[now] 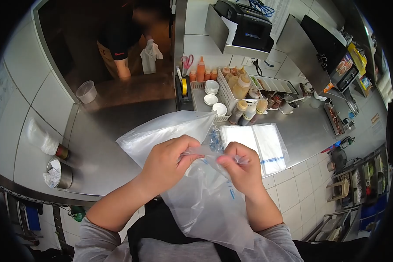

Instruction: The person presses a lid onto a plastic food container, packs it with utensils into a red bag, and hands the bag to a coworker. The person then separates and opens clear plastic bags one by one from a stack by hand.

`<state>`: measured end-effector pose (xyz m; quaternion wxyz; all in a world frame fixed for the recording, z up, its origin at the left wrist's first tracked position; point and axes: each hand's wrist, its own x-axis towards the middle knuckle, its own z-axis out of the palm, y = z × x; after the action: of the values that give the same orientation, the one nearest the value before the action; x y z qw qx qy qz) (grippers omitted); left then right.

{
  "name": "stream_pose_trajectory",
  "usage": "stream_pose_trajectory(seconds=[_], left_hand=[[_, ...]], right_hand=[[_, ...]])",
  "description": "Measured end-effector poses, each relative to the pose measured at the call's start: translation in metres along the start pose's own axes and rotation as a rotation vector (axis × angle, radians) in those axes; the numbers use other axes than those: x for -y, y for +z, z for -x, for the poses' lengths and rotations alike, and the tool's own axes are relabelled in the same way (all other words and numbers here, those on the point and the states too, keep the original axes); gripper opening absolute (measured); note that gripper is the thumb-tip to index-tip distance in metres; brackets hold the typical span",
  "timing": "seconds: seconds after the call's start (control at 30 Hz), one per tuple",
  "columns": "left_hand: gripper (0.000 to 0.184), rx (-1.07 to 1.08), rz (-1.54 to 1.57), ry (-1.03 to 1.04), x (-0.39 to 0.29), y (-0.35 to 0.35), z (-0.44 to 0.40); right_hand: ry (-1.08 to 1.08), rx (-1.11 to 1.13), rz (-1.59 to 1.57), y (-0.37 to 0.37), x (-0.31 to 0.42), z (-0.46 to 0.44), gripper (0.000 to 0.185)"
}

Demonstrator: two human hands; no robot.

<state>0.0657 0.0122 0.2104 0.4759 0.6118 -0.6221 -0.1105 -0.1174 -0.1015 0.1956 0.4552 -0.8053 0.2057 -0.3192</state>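
My left hand [172,163] pinches the upper edge of a clear plastic bag [205,201], which hangs down in front of my body and has small blue print. The same bag's edge is gripped by my right hand [240,165], a short way to the right. Behind my left hand, a larger translucent bag [161,129] lies on the steel counter [96,144]. Just beyond my right hand is a flat stack of white bags [264,142] with blue print, in a clear wrapper.
Sauce bottles [241,87] and small white bowls [211,87] stand in baskets at the counter's back. A printer [249,28] sits above. Across the opening, a person [118,43] holds a white cloth or bag. At left are a clear tub [87,91] and a metal canister [65,174].
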Motion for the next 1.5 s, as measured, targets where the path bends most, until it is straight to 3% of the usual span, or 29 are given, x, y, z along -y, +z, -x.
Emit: stream_pose_trajectory(seconds=[0.17,0.27,0.33,0.4,0.47,0.53,0.6,0.77,0.83,0.9,0.93,1.0,1.03,1.07,1.13,1.17,1.2,1.27,1.33,1.37,1.43,1.47,1.5], left_hand=[[0.024,-0.212,0.034,0.119,0.012,0.0,0.009],[0.038,-0.065,0.164,0.021,-0.002,-0.004,0.009],[0.046,0.151,0.152,-0.095,-0.009,0.001,0.011],[0.053,0.142,0.112,-0.112,-0.001,-0.003,0.014],[0.059,0.027,0.081,0.052,0.009,-0.01,0.014],[0.059,0.069,0.075,0.024,0.005,-0.015,0.015],[0.059,0.109,0.068,-0.004,0.004,-0.016,0.015],[0.053,0.1,0.197,-0.138,0.002,-0.016,0.015],[0.05,0.113,0.299,-0.088,0.01,-0.014,0.017],[0.047,0.129,0.4,-0.037,0.018,-0.014,0.019],[0.042,0.247,0.457,0.042,0.022,-0.016,0.019],[0.038,0.359,0.508,0.128,0.028,-0.021,0.024],[0.034,0.534,0.448,0.14,0.031,-0.024,0.031],[0.031,0.708,0.384,0.152,0.034,-0.028,0.039],[0.028,0.756,0.286,0.171,0.033,-0.04,0.056],[0.011,0.642,0.478,0.292,0.029,-0.053,0.055],[0.011,0.638,0.476,0.295,0.026,-0.059,0.057],[0.007,-0.076,1.012,0.478,0.022,-0.067,0.062],[0.011,-0.213,1.447,0.2,0.026,-0.078,0.067],[0.011,-0.219,1.445,0.205,0.034,-0.082,0.07],[0.019,-0.537,0.97,-0.517,0.067,-0.08,0.07],[0.019,-0.54,0.966,-0.51,0.083,-0.067,0.071],[0.019,-0.557,1.032,-0.659,0.101,-0.047,0.076]], right_hand=[[0.035,-0.136,-0.259,0.006,0.007,-0.009,0.01],[-0.047,-0.135,-0.107,0.011,0.002,-0.01,0.008],[-0.061,-0.098,-0.198,0.013,0.005,-0.015,0.007],[-0.076,-0.061,-0.29,0.013,0.006,-0.02,0.007],[0.033,-0.025,-0.398,0.005,-0.001,-0.023,0.007],[0.028,-0.027,-0.401,0.007,-0.004,-0.026,0.007],[-0.087,-0.068,-0.114,0.015,0.002,-0.032,0.006],[-0.135,-0.108,-0.057,0.022,0.001,-0.035,0.008],[-0.128,-0.092,-0.053,0.018,-0.001,-0.035,0.011],[-0.3,-0.02,0.245,0.017,0.002,-0.038,0.016],[-0.308,-0.019,0.246,0.017,0.004,-0.044,0.016],[-0.524,-0.207,0.12,0.016,0.009,-0.056,0.019],[-0.382,-0.292,-0.037,0.013,0.013,-0.057,0.024],[-0.207,-0.359,-0.417,0.009,0.012,-0.057,0.03],[-0.086,-0.029,-0.995,-0.029,-0.007,-0.057,0.036],[-0.028,0.159,-0.961,-0.041,-0.008,-0.056,0.039],[-0.014,0.414,-1.102,-0.043,-0.015,-0.058,0.036],[-0.063,0.363,-0.818,-0.039,-0.029,-0.066,0.028],[0.041,0.323,-0.761,-0.009,-0.014,-0.087,0.017],[0.084,0.272,-0.648,0.007,-0.011,-0.1,0.012],[0.19,0.299,-0.367,0.032,-0.04,-0.121,0.019],[0.183,0.301,-0.367,0.049,-0.064,-0.125,0.019],[0.221,0.267,-0.378,0.068,-0.092,-0.124,0.013]])
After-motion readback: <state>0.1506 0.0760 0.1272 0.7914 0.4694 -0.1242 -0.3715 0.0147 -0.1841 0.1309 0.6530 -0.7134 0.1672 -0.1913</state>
